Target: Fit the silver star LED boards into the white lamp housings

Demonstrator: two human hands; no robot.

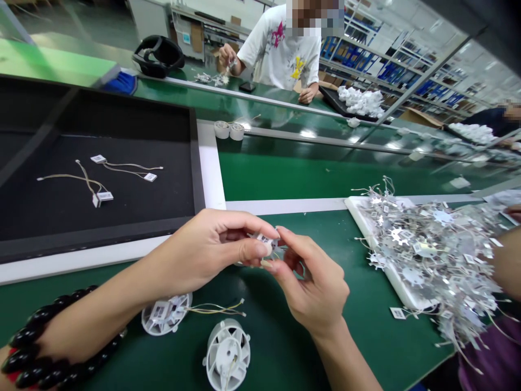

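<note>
My left hand (203, 250) and my right hand (313, 277) pinch a small white labelled part (264, 241) between their fingertips, and the fingers hide most of it. Below them on the green bench lie a white round slotted plastic frame (166, 314) with thin wires attached and a second frame (227, 353). A black beaded bracelet (49, 336) circles my left wrist. To the right, a white tray (366, 231) holds a tangled heap of silvery star-shaped parts with wires and labels (431, 250). Several wired labels (97, 176) lie in a black tray (97, 217) at left.
A person in a white T-shirt (280, 54) works across the bench, handling small parts. A black headset (157, 56), white tape rolls (228, 130) and a black tray of white parts (358, 103) stand beyond. Another person's arm (508, 260) is at right.
</note>
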